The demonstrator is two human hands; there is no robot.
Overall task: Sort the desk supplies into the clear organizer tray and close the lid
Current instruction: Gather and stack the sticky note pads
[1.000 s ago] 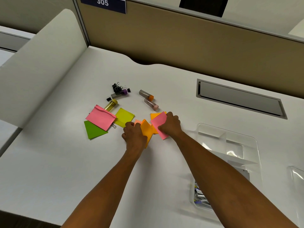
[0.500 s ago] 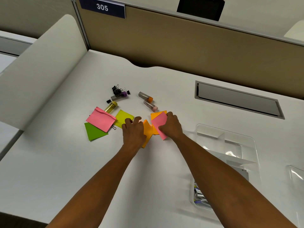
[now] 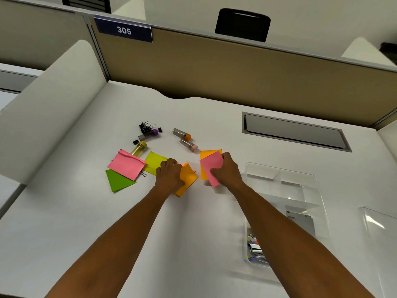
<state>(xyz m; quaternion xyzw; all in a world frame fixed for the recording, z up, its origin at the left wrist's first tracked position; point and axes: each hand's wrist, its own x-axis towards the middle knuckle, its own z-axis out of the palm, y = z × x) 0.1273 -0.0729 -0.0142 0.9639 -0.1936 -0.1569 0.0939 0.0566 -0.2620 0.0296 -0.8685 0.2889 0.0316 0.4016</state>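
On the white desk [image 3: 90, 211], the left hand [image 3: 169, 177] lies palm down with its fingers curled over an orange pad of sticky notes [image 3: 188, 179], pressing it to the surface; whether it actually pinches the pad, I cannot tell. The right hand [image 3: 225, 171] pinches a pink pad [image 3: 211, 166] between thumb and fingers, and this pink pad overlaps a second orange pad [image 3: 207, 154] lying under it. The 2 hands are apart, with a strip of bare desk between the orange pad on the left and the pink one. Left of the left hand lies a yellow-green pad [image 3: 153, 161], touching the hand's knuckles, then another pink pad [image 3: 126, 165] that overlaps a green pad [image 3: 118, 180]. Behind these are a tube with a yellow cap [image 3: 139, 148], a tube with a purple cap [image 3: 149, 134] beside a heap of black binder clips [image 3: 145, 126], and 2 more tubes, one with an orange cap [image 3: 181, 133] and one with a pink cap [image 3: 188, 144], almost touching each other. The clear organizer tray [image 3: 281, 175] sits on the desk just right of the right forearm, with small supplies in its near compartment and a white card in another. Its lid [image 3: 378, 222] lies separately at the right edge. A sign reading 305 [image 3: 124, 30] hangs on the partition behind the desk.
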